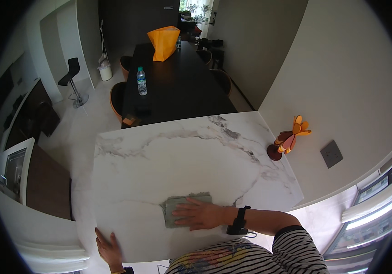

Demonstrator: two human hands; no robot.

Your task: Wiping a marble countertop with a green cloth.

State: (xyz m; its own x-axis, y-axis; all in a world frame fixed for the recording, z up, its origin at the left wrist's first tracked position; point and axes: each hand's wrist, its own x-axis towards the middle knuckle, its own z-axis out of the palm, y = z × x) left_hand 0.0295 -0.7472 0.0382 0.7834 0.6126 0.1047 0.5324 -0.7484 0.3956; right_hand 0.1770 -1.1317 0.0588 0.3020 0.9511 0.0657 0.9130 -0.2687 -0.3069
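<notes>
My right hand (201,215) lies flat, fingers spread, on a folded grey-green cloth (172,219). The cloth rests on a white marble-patterned tabletop (141,181), near its front edge. Part of it is hidden under my palm and fingers. A black band with a small device (239,222) is around my right wrist. At the tabletop's front left corner, my left hand (108,247) touches the edge with thumb and fingers apart, holding nothing. Against the wall at the right, a decorative figure with orange and brown petals (286,138) stands on a round dark base.
Beyond the marble top stretches a dark dining table (179,89) with a water bottle (142,82) and an orange bag (164,42). Chairs (116,99) flank it. A bar stool (74,82) and a mop in a bucket (105,70) stand left. A wall socket (331,154) is right.
</notes>
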